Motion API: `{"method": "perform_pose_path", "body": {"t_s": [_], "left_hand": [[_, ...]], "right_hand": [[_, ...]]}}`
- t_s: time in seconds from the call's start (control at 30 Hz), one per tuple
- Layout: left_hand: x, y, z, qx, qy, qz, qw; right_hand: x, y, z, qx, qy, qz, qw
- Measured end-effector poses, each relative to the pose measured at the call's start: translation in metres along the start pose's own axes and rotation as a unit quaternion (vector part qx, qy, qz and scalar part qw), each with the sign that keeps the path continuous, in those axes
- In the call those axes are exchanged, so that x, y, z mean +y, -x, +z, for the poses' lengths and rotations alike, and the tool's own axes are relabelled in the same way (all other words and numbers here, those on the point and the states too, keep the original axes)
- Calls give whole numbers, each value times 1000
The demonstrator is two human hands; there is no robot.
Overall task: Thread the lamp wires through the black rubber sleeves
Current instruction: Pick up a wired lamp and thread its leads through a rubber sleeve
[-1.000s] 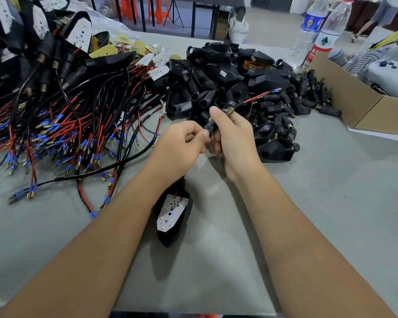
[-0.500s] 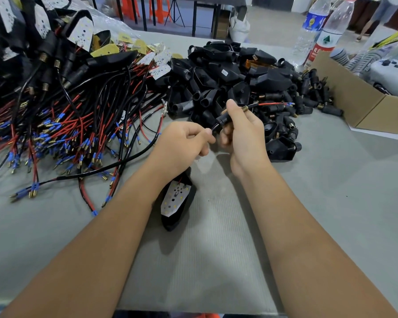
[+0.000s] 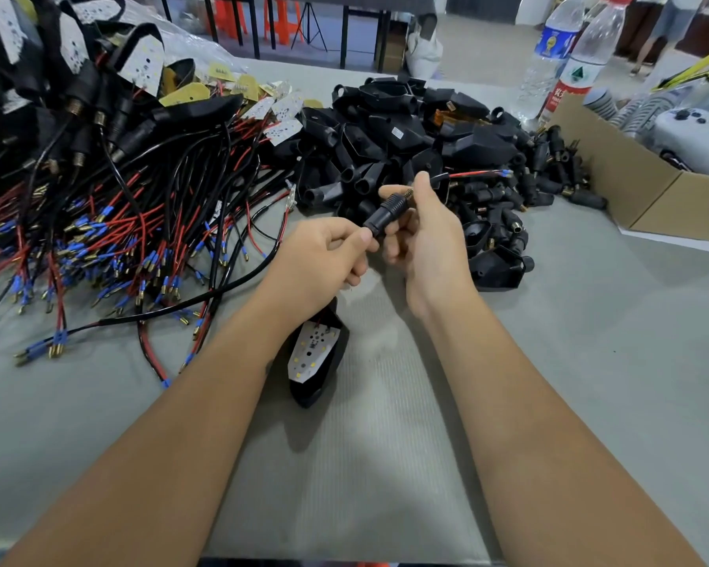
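- The black rubber sleeve (image 3: 385,211) is held above the grey table (image 3: 590,362), just near of the parts pile, tilted up to the far right.
- Its near end is pinched by the left hand (image 3: 324,259), thumb and forefinger curled round it.
- Its far end is gripped by the right hand (image 3: 422,235), fingers curled; a brass threaded tip is seen at the forefinger.
- The lamp wires (image 3: 475,173) (red and black, blue-tipped) are seen coming out past the right-hand fingers, pointed far right over the pile.
- A lamp housing (image 3: 316,362) with a white LED board is laid on the table under the left wrist.
- A pile of black housings and sleeves (image 3: 406,133) is stacked far centre.
- A heap of wired lamps (image 3: 111,206), red and black leads, is spread at far left.
- A cardboard box (image 3: 639,190) is set at far right, with two water bottles (image 3: 565,63) beyond it.
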State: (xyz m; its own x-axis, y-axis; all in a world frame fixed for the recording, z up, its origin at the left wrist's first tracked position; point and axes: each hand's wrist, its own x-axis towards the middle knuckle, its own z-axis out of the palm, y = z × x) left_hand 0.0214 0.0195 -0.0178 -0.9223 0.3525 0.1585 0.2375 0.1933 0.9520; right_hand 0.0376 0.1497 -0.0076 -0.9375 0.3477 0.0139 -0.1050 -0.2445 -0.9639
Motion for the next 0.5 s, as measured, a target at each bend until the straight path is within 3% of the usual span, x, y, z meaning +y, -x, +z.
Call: {"method": "perform_pose_path", "body": {"t_s": [0.17, 0.27, 0.5], "left_hand": [[0, -2, -3, -20, 18, -42, 999], [1, -2, -4, -17, 58, -75, 995], [5, 2, -3, -47, 31, -20, 998]], "right_hand": [[-1, -4, -8, 50, -58, -21, 997], [-1, -4, -8, 17, -58, -8, 998], [0, -1, -5, -61, 21, -14, 998]]}}
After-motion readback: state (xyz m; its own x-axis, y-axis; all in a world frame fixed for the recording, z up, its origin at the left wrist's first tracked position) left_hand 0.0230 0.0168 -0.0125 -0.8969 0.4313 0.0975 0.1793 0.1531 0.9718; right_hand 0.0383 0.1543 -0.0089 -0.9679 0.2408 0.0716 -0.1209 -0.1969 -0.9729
